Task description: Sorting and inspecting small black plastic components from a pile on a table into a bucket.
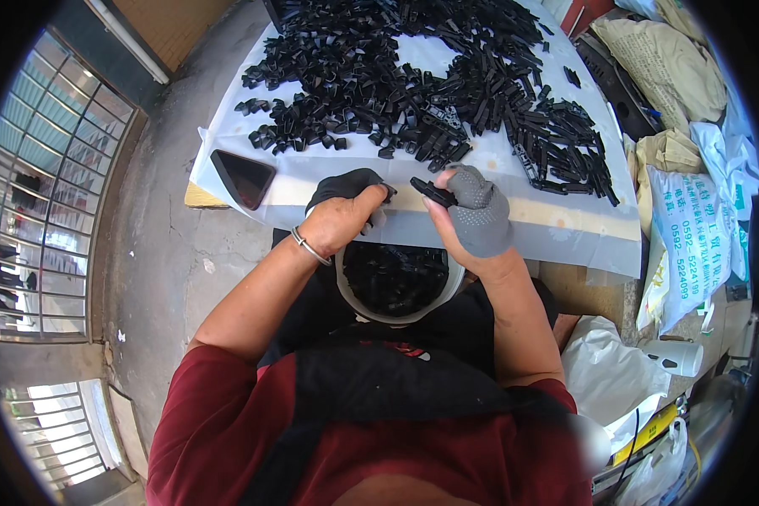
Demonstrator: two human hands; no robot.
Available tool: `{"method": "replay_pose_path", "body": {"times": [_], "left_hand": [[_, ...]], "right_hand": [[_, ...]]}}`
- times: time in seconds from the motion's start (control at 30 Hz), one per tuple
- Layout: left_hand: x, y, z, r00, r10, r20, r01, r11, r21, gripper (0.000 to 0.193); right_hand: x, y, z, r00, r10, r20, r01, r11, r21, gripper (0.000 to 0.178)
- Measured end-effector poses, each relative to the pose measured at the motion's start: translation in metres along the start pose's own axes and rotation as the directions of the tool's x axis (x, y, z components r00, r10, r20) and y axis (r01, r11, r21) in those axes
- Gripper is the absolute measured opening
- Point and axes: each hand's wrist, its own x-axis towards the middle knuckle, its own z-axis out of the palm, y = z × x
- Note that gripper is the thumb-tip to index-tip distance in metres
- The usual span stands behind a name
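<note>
Above the near edge of the table, my right hand (472,209), in a grey dotted glove with bare thumb, pinches a long black plastic part (433,191). My left hand (350,202) wears a black glove and is closed, thumb against the fingers. A small dark piece shows at its fingertips, too hidden to name. The two hands are apart. Below them, a round white bucket (401,319) holds many black plastic pieces (396,278). Beyond my hands, a pile of short curved black pieces (320,84) covers the table's left, and long narrow black parts (557,143) lie on the right.
A dark phone (244,179) lies at the left corner of the white-covered table (565,221). Sacks (666,67) and plastic bags (691,236) crowd the right side. At the left are a concrete floor (160,253) and a barred window (46,185).
</note>
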Motion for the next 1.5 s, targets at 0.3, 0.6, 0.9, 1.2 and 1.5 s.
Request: {"method": "replay_pose_path", "body": {"times": [0.3,0.6,0.9,1.2,1.5], "left_hand": [[-0.011,-0.001,0.021,0.965,-0.202,0.168,0.253,0.886,-0.388,0.029],[-0.019,-0.009,0.024,0.997,0.076,0.023,-0.078,0.994,0.075,0.016],[-0.018,0.002,0.029,0.995,-0.061,0.08,0.082,0.949,-0.304,0.035],[-0.017,0.003,0.019,0.998,-0.015,-0.055,-0.002,0.956,-0.295,0.042],[-0.012,0.0,0.017,0.982,0.187,-0.004,-0.186,0.975,-0.123,0.039]], "right_hand": [[-0.014,-0.011,0.006,0.994,0.094,0.049,-0.095,0.995,0.007,0.026],[-0.024,-0.005,0.008,0.949,0.244,0.198,-0.247,0.969,-0.011,0.031],[-0.026,-0.007,0.02,0.975,0.094,0.201,-0.1,0.995,0.023,0.035],[-0.02,-0.016,0.004,0.981,0.107,0.16,-0.101,0.994,-0.046,0.023],[-0.021,-0.02,-0.003,0.961,-0.051,0.272,0.143,0.932,-0.332,0.019]]}}
